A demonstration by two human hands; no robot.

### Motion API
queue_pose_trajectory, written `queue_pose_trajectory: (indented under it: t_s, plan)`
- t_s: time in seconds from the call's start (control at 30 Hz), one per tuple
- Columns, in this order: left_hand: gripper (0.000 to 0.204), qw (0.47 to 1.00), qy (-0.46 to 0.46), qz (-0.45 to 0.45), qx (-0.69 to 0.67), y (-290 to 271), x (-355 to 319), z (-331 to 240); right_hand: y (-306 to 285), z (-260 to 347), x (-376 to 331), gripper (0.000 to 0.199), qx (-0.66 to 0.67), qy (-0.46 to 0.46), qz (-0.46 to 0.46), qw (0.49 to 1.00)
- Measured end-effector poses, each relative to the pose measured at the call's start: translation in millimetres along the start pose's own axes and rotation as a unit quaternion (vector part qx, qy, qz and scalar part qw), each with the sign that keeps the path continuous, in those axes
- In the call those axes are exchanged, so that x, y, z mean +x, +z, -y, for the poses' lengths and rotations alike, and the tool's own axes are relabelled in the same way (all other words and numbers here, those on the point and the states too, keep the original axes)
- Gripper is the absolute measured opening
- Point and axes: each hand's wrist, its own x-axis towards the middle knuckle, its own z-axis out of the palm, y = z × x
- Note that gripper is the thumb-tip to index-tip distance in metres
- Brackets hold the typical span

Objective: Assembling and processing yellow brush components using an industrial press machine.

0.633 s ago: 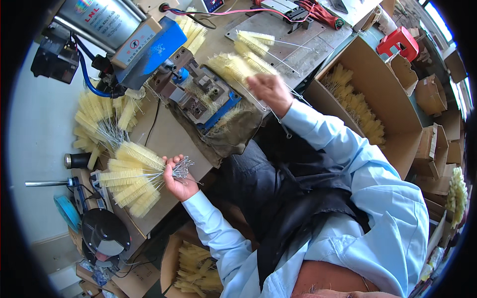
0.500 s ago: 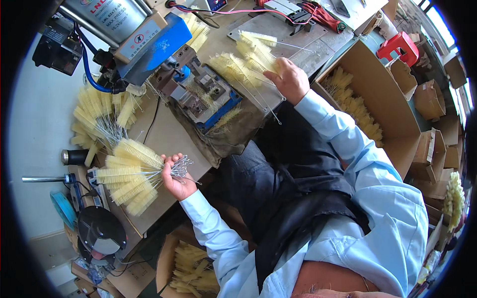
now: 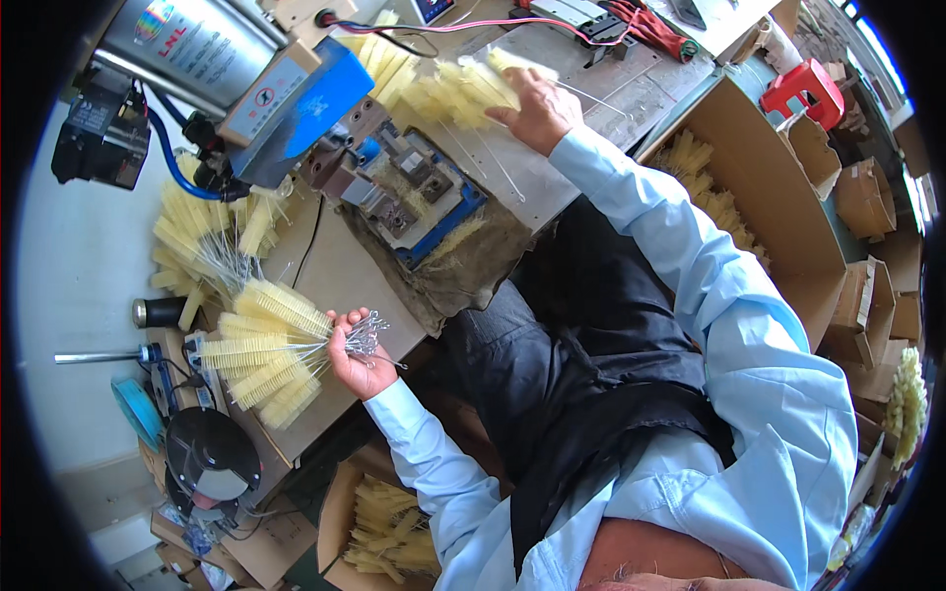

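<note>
The left hand (image 3: pixel 359 364) is pinching a brush bundle (image 3: pixel 261 352) by its stems (image 3: pixel 365 331), seemingly to spare the bristles (image 3: pixel 281 303), while the right hand (image 3: pixel 542 113), fingers (image 3: pixel 528 83) parted, is hovering over brushes (image 3: pixel 443 94) on the worktop (image 3: pixel 337 278)

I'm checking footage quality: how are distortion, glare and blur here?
All in the head view: edges bend toward the black rim; the window glares, upper right; the silver cylinder shines; the left hand and brush bunch look fairly crisp, loose brushes near the right hand softer.

Lettered silver cylinder (image 3: pixel 212 49), prohibition sign (image 3: pixel 265 97) on press (image 3: pixel 330 91)
</note>
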Motion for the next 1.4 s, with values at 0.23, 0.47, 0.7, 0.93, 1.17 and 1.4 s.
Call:
queue_pose_trajectory:
  t_s: [0.23,0.47,0.7,0.93,1.17,1.4]
  plan:
    - [0.041,0.993,0.02,0.039,-0.106,-16.3,5.1,-2.5,-3.3,75.6,-69.8,0.016,0.357,-0.117,-0.035,0.926]
    - [0.042,0.983,0.006,0.057,-0.174,-20.8,-1.4,-3.7,32.0,223.8,-85.2,0.014,0.458,-0.282,0.088,0.838]
    - [0.044,0.975,-0.047,0.094,-0.198,-16.5,0.4,3.2,113.7,325.8,-22.3,0.011,0.244,-0.427,0.007,0.871]
    - [0.046,0.975,-0.047,0.107,-0.188,-20.6,0.5,-3.4,138.6,335.8,-21.3,0.013,0.116,-0.394,0.198,0.89]
    - [0.038,0.974,0.034,0.056,-0.217,-16.3,-1.8,-6.3,67.8,247.6,-58.6,0.019,0.425,-0.106,0.308,0.845]
    - [0.035,0.997,0.048,-0.018,-0.058,-6.1,1.4,-1.8,4.3,139.5,-151.0,0.012,0.493,0.081,0.365,0.785]
